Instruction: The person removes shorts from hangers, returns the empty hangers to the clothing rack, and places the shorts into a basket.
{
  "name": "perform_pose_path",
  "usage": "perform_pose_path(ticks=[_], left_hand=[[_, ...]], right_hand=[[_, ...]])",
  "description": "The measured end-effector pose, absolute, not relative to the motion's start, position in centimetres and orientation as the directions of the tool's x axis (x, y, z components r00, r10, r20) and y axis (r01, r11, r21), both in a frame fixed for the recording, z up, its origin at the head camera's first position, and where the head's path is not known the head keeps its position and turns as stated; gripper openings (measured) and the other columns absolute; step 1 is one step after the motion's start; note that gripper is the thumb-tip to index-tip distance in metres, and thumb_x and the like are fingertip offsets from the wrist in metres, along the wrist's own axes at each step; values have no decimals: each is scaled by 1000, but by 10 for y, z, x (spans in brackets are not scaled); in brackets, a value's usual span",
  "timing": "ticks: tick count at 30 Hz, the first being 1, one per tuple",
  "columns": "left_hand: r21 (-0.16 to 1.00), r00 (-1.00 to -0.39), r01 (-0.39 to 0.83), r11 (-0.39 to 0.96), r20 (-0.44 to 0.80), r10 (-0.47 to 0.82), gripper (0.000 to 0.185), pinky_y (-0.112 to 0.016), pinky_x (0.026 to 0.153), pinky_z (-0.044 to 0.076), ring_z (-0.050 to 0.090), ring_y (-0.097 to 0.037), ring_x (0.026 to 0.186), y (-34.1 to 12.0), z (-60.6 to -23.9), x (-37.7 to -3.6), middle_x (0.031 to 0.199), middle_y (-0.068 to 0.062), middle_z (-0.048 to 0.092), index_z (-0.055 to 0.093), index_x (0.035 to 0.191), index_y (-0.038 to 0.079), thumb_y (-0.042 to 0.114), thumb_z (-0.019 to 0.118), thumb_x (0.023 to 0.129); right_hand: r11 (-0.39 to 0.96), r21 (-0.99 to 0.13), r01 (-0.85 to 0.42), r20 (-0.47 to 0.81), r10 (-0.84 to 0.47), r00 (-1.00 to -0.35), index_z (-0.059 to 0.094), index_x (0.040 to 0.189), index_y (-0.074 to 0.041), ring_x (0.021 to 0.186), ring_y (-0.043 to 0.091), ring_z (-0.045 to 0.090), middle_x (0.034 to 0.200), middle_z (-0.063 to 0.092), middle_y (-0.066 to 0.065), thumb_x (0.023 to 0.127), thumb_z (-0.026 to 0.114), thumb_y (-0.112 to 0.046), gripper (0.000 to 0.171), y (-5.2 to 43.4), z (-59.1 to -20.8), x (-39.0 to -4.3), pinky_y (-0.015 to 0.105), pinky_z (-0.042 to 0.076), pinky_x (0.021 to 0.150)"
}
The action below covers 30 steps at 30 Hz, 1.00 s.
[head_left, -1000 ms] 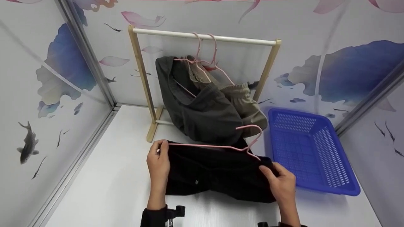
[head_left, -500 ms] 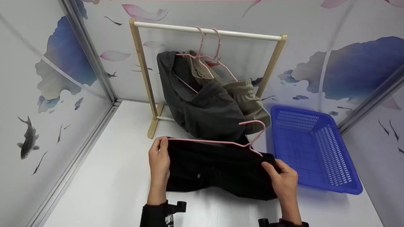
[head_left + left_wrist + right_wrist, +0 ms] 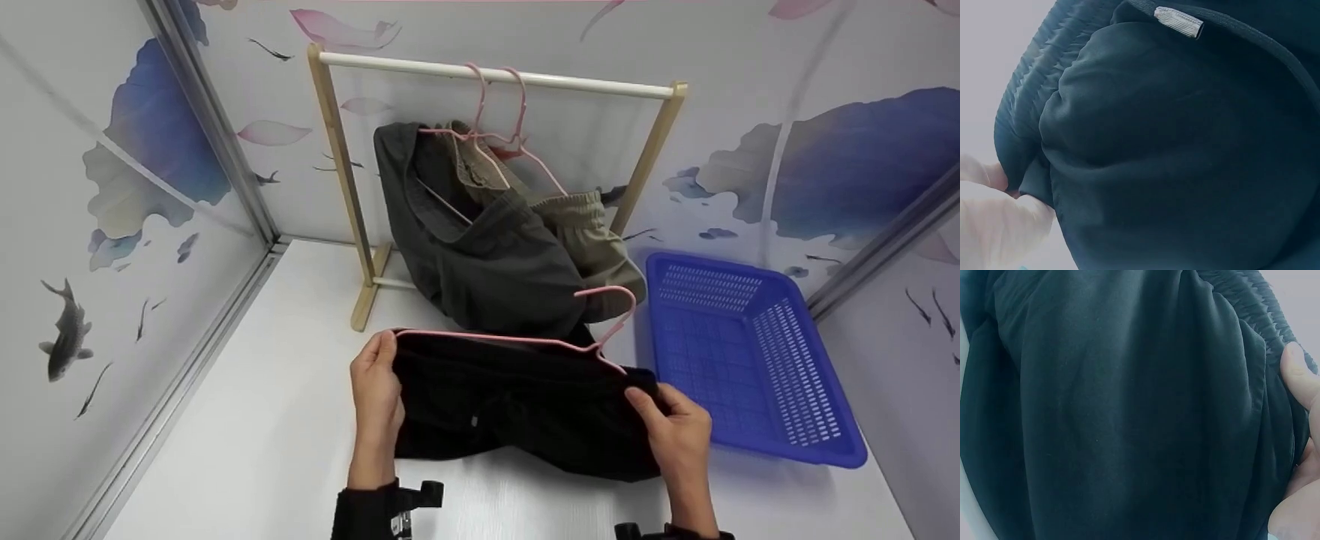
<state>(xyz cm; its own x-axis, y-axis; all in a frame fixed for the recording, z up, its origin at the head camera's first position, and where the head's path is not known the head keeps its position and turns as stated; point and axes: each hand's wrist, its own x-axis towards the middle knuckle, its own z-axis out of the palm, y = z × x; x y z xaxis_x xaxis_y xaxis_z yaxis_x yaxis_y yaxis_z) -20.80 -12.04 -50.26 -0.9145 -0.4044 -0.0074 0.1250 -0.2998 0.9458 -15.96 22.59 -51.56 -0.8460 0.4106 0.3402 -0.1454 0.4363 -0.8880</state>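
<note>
Two hands hold black shorts (image 3: 517, 409) flat on the white surface (image 3: 262, 442), a pink hanger (image 3: 525, 341) threaded along the waistband. The left hand (image 3: 377, 390) pinches one waistband corner, the right hand (image 3: 675, 431) pinches the other. Keeping the elastic taut between both sets of fingers should seat it evenly on the hanger, well below the rack (image 3: 495, 75).
</note>
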Motion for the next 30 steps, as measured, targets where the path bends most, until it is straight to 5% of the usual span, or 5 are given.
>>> perform_pose_path(ticks=[10, 13, 17, 22, 30], left_hand=[[924, -961, 81, -374, -27, -276, 29, -17, 57, 40, 47, -5, 65, -128, -505, -205, 88, 0, 59, 69, 103, 0, 16, 47, 111], [963, -970, 85, -256, 22, -241, 24, -16, 58, 41, 49, -4, 66, -131, -505, -204, 94, -1, 62, 68, 113, -2, 14, 51, 110], [988, -979, 114, -106, 94, -180, 22, -20, 79, 50, 61, -10, 91, -135, -506, -202, 110, -8, 65, 64, 122, -5, 6, 60, 103], [992, -987, 113, 56, 118, -113, 46, -28, 89, 48, 59, -22, 102, -138, -508, -200, 118, -15, 66, 62, 127, -1, -10, 63, 81], [888, -940, 116, 444, 243, -241, 37, -44, 90, 49, 66, -28, 98, -136, -513, -201, 102, -10, 72, 69, 107, 4, -14, 66, 74]], right_hand=[[415, -902, -120, 303, 409, -861, 78, 83, -1, 60, 6, 57, 69, 66, -8, 87, 83, -7, 8, 228, -511, -157, 17, 44, 59], [420, -898, -129, 316, 415, -853, 78, 84, -2, 60, 6, 56, 69, 66, -9, 86, 84, -7, 7, 228, -508, -156, 16, 44, 58], [434, -886, -162, 353, 406, -843, 78, 83, -2, 60, 4, 57, 69, 67, -11, 85, 84, -4, 7, 228, -507, -157, 15, 44, 58], [458, -866, -202, 398, 386, -832, 77, 79, -3, 61, 3, 58, 70, 68, -14, 82, 86, -1, 9, 225, -507, -156, 13, 45, 60], [462, -824, -327, 490, 293, -821, 79, 83, 0, 69, -2, 64, 79, 71, -18, 77, 85, 8, 11, 223, -509, -155, 10, 48, 67]])
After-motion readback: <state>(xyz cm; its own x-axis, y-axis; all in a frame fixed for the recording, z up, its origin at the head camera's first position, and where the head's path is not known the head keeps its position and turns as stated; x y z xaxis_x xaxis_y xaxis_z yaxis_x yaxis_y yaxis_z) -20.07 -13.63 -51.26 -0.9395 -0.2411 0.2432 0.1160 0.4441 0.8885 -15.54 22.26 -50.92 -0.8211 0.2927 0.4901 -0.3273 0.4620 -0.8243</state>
